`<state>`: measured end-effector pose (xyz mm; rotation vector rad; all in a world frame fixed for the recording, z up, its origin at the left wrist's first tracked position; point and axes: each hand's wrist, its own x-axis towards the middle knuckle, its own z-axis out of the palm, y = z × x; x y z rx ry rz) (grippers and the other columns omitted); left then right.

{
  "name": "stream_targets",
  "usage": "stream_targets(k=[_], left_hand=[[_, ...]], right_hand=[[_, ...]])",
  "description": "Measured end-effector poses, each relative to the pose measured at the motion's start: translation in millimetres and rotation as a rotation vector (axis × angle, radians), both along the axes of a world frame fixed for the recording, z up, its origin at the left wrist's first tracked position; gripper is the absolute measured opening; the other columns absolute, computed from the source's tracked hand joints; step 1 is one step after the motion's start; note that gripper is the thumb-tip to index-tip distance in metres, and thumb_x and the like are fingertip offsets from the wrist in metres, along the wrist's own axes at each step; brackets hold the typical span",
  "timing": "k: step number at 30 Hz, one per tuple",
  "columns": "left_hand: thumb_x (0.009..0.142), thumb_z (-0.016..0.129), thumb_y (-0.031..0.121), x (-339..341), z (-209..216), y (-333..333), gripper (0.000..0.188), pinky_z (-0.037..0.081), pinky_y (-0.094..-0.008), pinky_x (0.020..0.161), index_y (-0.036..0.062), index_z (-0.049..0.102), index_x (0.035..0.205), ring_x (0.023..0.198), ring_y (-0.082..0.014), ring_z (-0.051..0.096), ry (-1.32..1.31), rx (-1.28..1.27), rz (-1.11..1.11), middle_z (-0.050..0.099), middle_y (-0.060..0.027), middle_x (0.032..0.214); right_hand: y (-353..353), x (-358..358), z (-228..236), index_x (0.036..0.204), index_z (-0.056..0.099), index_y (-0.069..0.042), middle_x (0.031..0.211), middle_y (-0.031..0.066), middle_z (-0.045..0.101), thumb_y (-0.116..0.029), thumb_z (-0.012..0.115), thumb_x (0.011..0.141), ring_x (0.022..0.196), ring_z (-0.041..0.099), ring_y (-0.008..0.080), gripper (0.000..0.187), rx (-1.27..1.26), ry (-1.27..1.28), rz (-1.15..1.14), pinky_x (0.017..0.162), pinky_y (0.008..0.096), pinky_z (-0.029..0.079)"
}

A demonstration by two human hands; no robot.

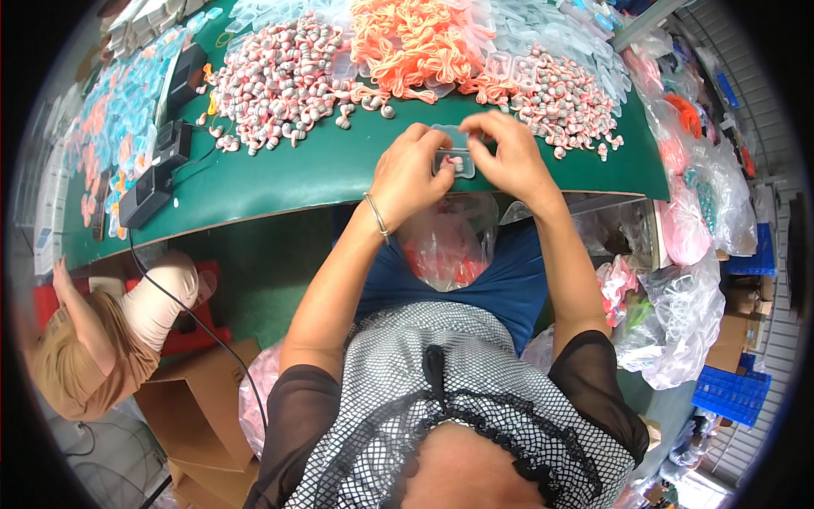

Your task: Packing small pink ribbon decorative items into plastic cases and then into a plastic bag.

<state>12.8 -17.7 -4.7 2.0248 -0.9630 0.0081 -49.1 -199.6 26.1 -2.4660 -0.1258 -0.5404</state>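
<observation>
My left hand (410, 172) is closed on the left side of a small clear plastic box (465, 166), its thumb at the box's inner edge. The box stands at the front of the green table with its clear lid (448, 134) raised at the far side. Inside lie small pink-and-grey striped pieces (452, 161). At the right of the box, my right hand (514, 159) is curled, with thumb and forefinger at the lid's edge. The fingertips partly hide their contact with the plastic.
Across the green table (280, 180) lie a heap of striped pieces (284, 85), bundled orange cords (411, 42) and another striped heap (566, 97). Black devices (146, 197) stand at left. A plastic bag (449, 242) hangs below the edge. Another person (102, 348) sits at left.
</observation>
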Motion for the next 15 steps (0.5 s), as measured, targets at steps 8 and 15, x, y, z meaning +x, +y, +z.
stream_targets(k=[8,15], left_hand=[[0.077,0.072,0.016,0.1,-3.9,6.1,0.037,0.053,-0.0388,0.074,0.0055,0.065,0.112,0.083,-0.029,0.063,-0.003,-0.059,-0.084,0.059,-0.0143,0.107],[0.071,0.082,0.015,-2.5,-9.1,10.1,0.041,0.053,-0.0393,0.075,0.0062,0.065,0.108,0.086,-0.0302,0.063,-0.054,-0.086,-0.089,0.059,-0.0132,0.109]], right_hand=[[6.7,65.8,-24.0,0.103,0.066,-0.008,0.089,0.0117,0.067,-0.015,0.067,0.086,0.086,0.068,0.0337,0.019,-0.293,-0.085,-0.039,0.072,0.048,0.053],[13.0,77.3,-22.4,0.091,0.068,-0.006,0.09,0.0125,0.068,-0.016,0.068,0.084,0.082,0.068,0.0347,0.012,-0.305,0.043,-0.102,0.069,0.0473,0.053]])
